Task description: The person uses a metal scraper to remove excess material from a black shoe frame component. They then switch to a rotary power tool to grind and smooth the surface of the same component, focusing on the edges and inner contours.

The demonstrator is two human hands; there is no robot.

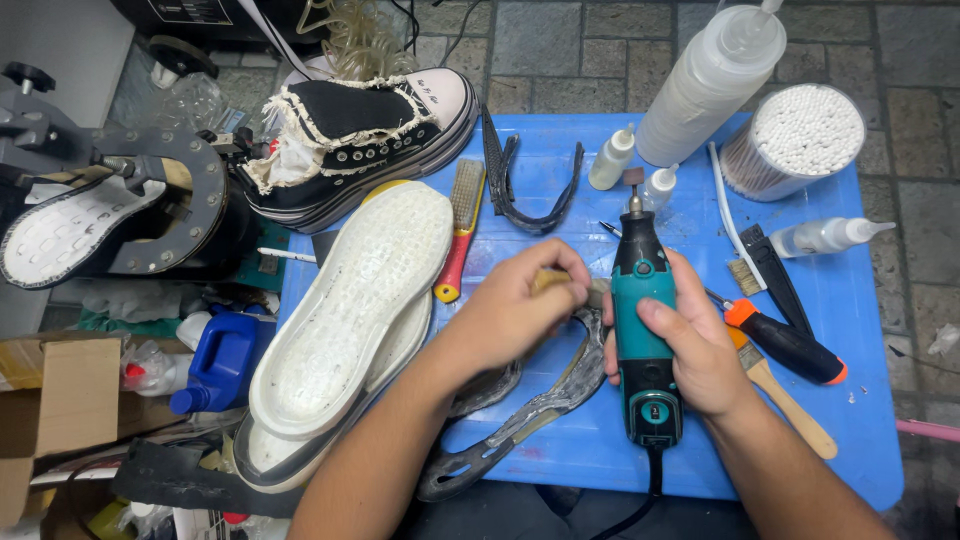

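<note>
Teal rotary tool (643, 330) is standing nearly upright in the right hand (690, 350), fingers wrapping it tightly, over the blue bench (560, 170). Beside it, the left hand (520, 310) is pinching a small tan piece (553, 279) above a dark curved sole strip (530, 415). White soles (350, 310) are lying to the left.

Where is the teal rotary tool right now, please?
In the head view, the teal rotary tool stands right of centre on the blue table, gripped by the right hand.
</note>
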